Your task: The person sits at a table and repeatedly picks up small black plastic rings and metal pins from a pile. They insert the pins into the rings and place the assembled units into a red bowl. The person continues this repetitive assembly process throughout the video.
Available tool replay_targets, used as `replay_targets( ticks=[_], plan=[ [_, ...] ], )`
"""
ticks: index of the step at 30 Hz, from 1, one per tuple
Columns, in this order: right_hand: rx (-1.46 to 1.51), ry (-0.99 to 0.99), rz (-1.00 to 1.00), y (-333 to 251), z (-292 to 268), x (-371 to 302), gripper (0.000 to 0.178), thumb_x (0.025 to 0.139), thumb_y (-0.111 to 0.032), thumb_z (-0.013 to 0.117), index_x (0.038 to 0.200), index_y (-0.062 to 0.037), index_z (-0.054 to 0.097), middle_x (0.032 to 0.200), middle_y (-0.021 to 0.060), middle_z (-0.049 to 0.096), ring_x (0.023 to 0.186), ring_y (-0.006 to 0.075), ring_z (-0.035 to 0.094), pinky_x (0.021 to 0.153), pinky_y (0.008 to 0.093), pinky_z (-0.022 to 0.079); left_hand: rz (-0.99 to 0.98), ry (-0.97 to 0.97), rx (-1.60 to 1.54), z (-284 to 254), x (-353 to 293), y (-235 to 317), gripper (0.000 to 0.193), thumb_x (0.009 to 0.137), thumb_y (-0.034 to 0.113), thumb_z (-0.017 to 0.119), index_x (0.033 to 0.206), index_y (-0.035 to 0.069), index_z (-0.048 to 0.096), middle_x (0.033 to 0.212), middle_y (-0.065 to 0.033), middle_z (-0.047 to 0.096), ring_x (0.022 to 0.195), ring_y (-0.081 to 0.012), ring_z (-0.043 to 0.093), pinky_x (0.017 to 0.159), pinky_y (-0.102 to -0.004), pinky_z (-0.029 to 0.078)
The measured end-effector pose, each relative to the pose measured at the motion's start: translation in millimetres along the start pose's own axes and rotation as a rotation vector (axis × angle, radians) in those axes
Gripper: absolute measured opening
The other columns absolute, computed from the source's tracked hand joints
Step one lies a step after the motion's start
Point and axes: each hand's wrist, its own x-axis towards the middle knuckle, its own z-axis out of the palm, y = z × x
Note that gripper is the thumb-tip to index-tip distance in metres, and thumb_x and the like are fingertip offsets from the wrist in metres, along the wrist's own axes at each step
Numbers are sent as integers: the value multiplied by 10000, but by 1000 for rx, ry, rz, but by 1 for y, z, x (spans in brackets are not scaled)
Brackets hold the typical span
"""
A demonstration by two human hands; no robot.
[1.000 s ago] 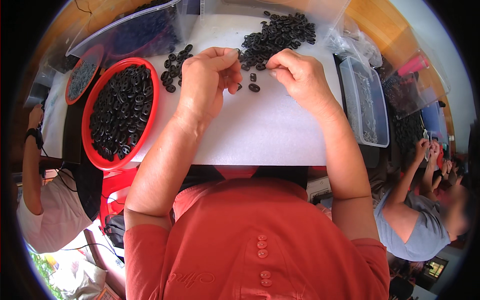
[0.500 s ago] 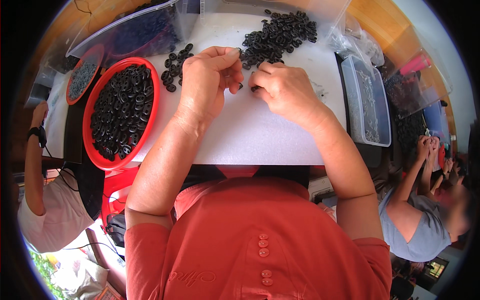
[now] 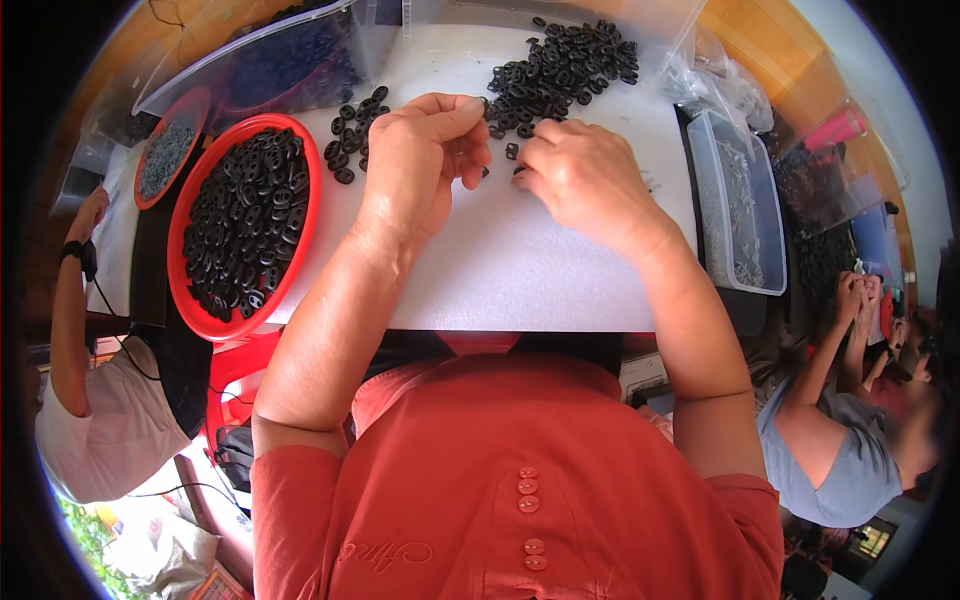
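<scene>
Above the white work surface (image 3: 480, 270), my left hand (image 3: 425, 160) is closed in a pinch. A small black oval part (image 3: 487, 106) peeks out at its thumb and fingertip, mostly hidden. Another dark bit (image 3: 486, 172) shows by its lower fingers. To the right, my right hand (image 3: 585, 180) has its fingers curled together, with a dark piece (image 3: 519, 170) at the thumb tip. A loose black two-holed part (image 3: 512, 151) lies beside its fingertips. Beyond the hands is a heap of such black parts (image 3: 560, 75); a smaller group (image 3: 345, 140) lies left of my left hand.
A red basin (image 3: 314, 190) full of black parts stands at the left, by a smaller bowl (image 3: 140, 190) of grey bits. Clear bins (image 3: 370, 45) line the back. At the right sits a clear tray (image 3: 775, 270) of small pale pieces. Other people (image 3: 835, 440) sit at both sides.
My right hand has moved slightly right, away from my left, and a loose black part now shows beside its fingertips. My left hand keeps its pinch almost in place.
</scene>
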Motion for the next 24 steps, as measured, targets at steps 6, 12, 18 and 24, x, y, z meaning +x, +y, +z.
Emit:
replay_targets(
  ticks=[6,12,18,24],
  plan=[
    [49,44,-26,-17,7,0,72,781,-122,678,837,-77,683,819,76,651,776,280,654,677,406,528,4,-17,20,2,-1,2,139,905,81,640,931,-56,628,761,-99,634,606,-165,595,491,-280,440],
    [929,137,411,5,-7,4,83,882,-36,665,963,-16,666,833,-23,631,761,68,552,686,230,453,-11,-75,20,5,-1,0,165,900,82,639,955,-74,632,793,-117,648,616,-170,603,502,-278,454],
    [1273,269,583,6,-20,8,118,888,-72,668,996,-26,680,869,11,669,779,91,603,689,239,454,-35,-81,38,12,-5,-2,163,895,75,644,959,-75,632,797,-128,649,624,-176,617,508,-281,473],
    [1315,309,577,1,-18,11,100,884,-64,679,977,-27,682,862,15,675,766,80,606,665,233,468,-34,-61,38,14,-6,-3,168,885,64,661,976,-73,628,799,-138,657,614,-187,628,484,-284,479]
  ],
)
